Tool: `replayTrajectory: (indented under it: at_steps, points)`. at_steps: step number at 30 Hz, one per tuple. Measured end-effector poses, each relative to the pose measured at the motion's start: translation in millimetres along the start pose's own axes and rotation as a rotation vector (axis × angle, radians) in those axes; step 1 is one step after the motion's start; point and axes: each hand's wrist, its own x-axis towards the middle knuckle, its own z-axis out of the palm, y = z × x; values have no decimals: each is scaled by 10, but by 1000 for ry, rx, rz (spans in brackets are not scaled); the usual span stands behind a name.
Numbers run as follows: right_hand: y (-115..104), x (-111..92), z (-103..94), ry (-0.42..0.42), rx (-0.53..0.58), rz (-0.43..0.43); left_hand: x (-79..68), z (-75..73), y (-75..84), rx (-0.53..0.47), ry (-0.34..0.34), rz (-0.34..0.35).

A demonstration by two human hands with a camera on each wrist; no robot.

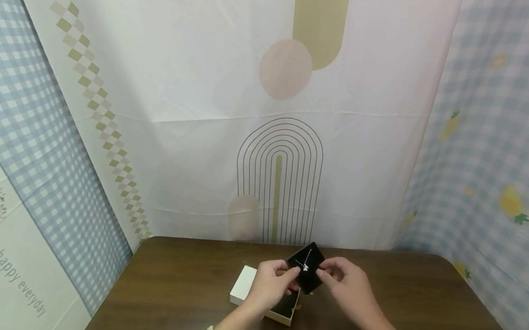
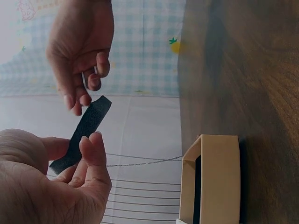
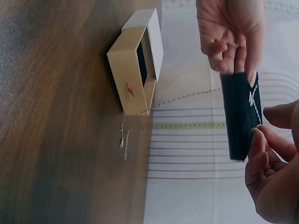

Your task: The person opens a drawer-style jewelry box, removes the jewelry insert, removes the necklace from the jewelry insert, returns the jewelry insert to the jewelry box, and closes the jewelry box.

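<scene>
In the head view my left hand (image 1: 268,286) grips a black jewelry pad (image 1: 309,281) by its left edge, thumb on the face. A silver necklace pendant (image 3: 251,99) sits on that face; its thin chain (image 3: 187,95) hangs loose behind the pad, both ends dangling. My right hand (image 1: 346,285) is at the pad's opposite edge. Its fingertips (image 3: 258,129) are right at the edge beside the chain on the face, with the thumb apart from them. Below the hands stands a slide-out gift box, its tan drawer (image 1: 280,315) pulled from the white sleeve (image 1: 242,285).
The box rests on a dark brown wooden table (image 1: 176,289), partly behind my left hand. A small ribbon tab (image 3: 130,89) sticks out of the drawer's front. A white printed cloth (image 1: 187,173) hangs along the table's back edge, with checked cloths on both sides.
</scene>
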Motion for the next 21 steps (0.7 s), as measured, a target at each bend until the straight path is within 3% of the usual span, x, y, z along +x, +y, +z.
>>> replayTrajectory:
  at_steps: [8, 21]
  points:
    - [-71, -17, 136, -23, 10, -18, -13, 38, -39, 0, -22, 6]
    - [-116, 8, 254, -27, -7, 79, -26, 87, -75, -3, -31, -3]
